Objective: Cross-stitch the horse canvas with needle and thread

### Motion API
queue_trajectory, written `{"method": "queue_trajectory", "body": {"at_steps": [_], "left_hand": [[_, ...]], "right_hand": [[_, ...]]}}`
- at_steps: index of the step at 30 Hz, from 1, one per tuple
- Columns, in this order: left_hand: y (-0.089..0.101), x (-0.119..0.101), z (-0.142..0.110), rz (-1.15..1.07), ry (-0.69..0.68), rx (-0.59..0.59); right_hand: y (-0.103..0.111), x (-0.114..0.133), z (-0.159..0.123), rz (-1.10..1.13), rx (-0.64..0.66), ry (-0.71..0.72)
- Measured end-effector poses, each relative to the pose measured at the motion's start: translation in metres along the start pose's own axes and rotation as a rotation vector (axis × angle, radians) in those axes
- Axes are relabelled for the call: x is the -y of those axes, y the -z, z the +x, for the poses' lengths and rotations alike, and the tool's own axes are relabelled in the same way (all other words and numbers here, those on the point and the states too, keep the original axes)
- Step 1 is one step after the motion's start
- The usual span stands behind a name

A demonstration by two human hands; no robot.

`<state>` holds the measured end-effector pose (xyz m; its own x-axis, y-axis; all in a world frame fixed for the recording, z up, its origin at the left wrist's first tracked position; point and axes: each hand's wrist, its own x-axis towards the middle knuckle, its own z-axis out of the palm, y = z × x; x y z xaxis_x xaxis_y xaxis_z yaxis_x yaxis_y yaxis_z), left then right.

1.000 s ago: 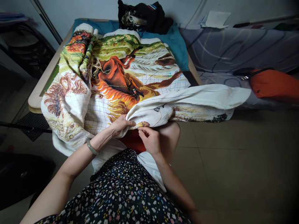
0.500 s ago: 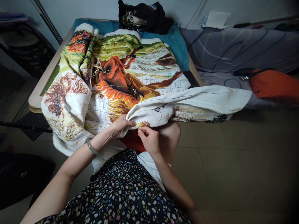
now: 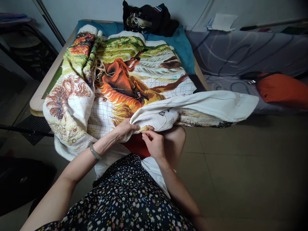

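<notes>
A large cross-stitch cloth (image 3: 103,110), printed with grid lines and partly covered with horses in orange, brown and white, spreads over the table and down to my lap. My left hand (image 3: 125,127) grips its folded near edge, thumb on top and the other fingers hidden beneath. Close to the right of it, my right hand (image 3: 154,145) pinches thumb and forefinger together at the cloth's edge, beside a small yellow-brown stitched patch (image 3: 148,128). Whatever sits in that pinch is too small to make out. A pale thread (image 3: 165,120) loops over the white fabric just above.
Beneath the cloth stands a wooden-edged table (image 3: 36,99) with a teal cover (image 3: 187,48). A black bag (image 3: 163,19) with thread bundles lies at its back. To the right are a grey patterned sofa (image 3: 223,54) and an orange bag (image 3: 281,89).
Both hands keep nearly the same place and grip on the cloth. The view has shifted very slightly.
</notes>
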<state>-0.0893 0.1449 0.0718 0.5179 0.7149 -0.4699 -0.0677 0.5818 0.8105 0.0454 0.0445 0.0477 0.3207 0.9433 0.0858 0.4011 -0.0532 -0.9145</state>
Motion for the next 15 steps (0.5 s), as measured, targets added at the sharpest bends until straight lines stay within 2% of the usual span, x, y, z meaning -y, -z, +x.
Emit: {"method": "queue_trajectory", "body": {"at_steps": [5, 9, 12, 15], "left_hand": [[-0.001, -0.002, -0.001, 0.004, 0.008, -0.005], [0.0, -0.002, -0.002, -0.026, 0.011, 0.027], [0.001, -0.002, -0.002, -0.024, -0.002, 0.069], [0.002, -0.002, -0.001, -0.012, -0.001, 0.087]], "right_hand": [[-0.003, 0.001, -0.004, -0.033, -0.016, -0.027], [-0.006, 0.012, -0.003, -0.223, -0.057, 0.049], [-0.006, 0.024, 0.005, -0.466, 0.044, 0.139], [-0.004, 0.038, 0.015, -0.721, 0.195, 0.145]]}}
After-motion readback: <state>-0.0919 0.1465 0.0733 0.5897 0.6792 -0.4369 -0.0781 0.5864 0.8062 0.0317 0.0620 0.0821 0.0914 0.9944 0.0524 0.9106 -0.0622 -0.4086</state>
